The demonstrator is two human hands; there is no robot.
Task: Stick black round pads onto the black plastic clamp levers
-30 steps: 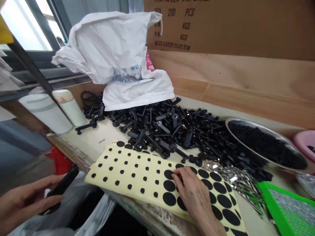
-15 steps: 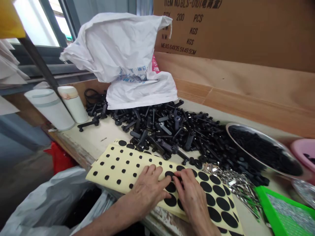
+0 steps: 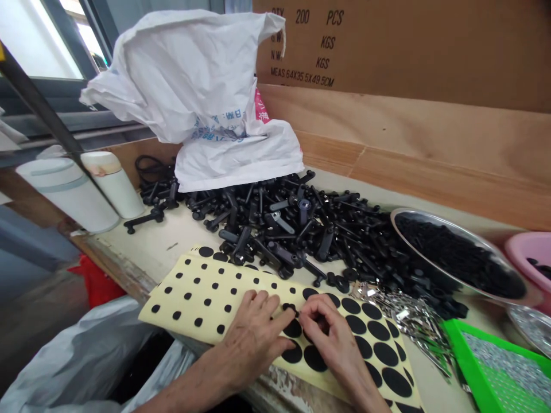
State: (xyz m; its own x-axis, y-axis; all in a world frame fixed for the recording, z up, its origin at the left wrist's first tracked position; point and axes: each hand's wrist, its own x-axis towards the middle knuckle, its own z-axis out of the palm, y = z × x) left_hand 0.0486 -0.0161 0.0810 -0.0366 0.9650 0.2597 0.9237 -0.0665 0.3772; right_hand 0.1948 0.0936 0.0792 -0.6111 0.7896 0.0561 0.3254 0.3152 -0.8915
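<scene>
On the pale wooden workbench [image 3: 172,232], the left hand [image 3: 253,338] has come down, fingers spread flat on the cream backing sheet [image 3: 189,304], while the right hand [image 3: 331,335] pinches its fingers closed on a small round black rubber dot [image 3: 289,308] lifting from the sheet.

Daylight comes through a window [image 3: 38,34] at eleven o'clock; at one o'clock, a cardboard carton [image 3: 387,46] (stencilled 200 PCS) rises behind a plywood board [image 3: 430,143]; grey floor [image 3: 30,304] shows at eight.
</scene>
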